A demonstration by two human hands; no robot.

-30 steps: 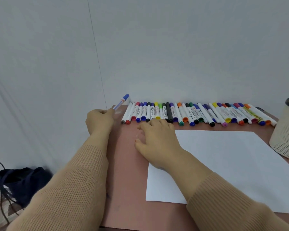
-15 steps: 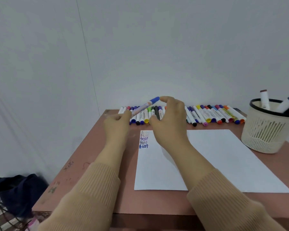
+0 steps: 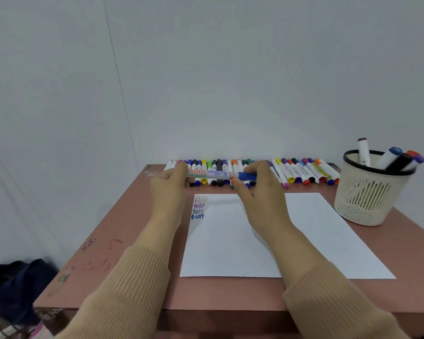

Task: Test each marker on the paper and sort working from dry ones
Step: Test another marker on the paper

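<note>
A white marker with a blue cap (image 3: 218, 174) lies level in the air between both hands, above the far edge of the white paper (image 3: 304, 241). My left hand (image 3: 168, 189) grips its white barrel end. My right hand (image 3: 260, 189) pinches the blue cap. Behind them a long row of capped markers (image 3: 301, 171) lies along the back of the table. On the paper's top left corner the word "test" (image 3: 198, 206) is written several times in different colours.
A cream mesh pen cup (image 3: 367, 192) with several markers standing in it is at the right of the brown table (image 3: 123, 253). A dark bag (image 3: 17, 282) lies on the floor at the left. A grey wall closes the back.
The marker has come down from tilted in the left hand alone to level between both hands; my right hand left the table and took hold of the blue cap.
</note>
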